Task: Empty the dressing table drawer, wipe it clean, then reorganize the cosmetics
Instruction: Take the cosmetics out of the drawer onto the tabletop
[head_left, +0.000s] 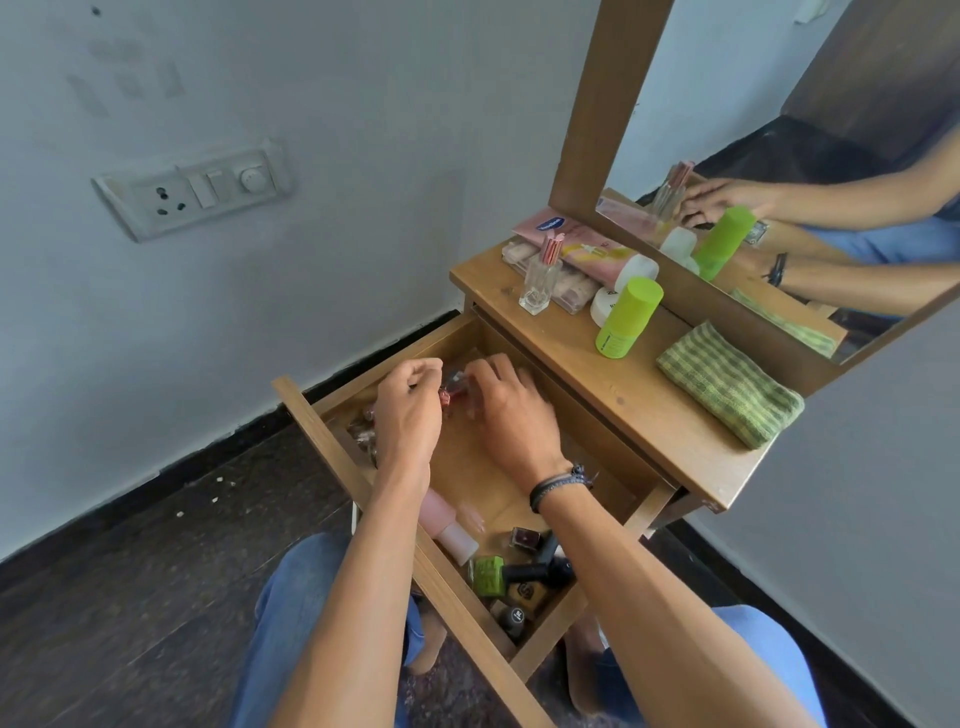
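The wooden drawer (332, 441) stands pulled out under the dressing table top (649, 405). Both hands reach into its far end. My left hand (410, 410) pinches a small red cosmetic (452, 397). My right hand (506, 410) rests beside it, fingers curled over the same spot; what it grips is hidden. Small dark bottles (363, 431) lie by the left wall. At the near end lie a pink bottle (447, 525), a green nail polish (488, 574) and several dark bottles (535, 571).
On the table top stand a green bottle (628, 317), a white jar (605, 306), a glass perfume bottle (540, 280), a pink tube (582, 244), a flat compact tray (566, 291) and a folded green checked cloth (727, 384). A mirror (779, 156) rises behind. Wall and socket at left.
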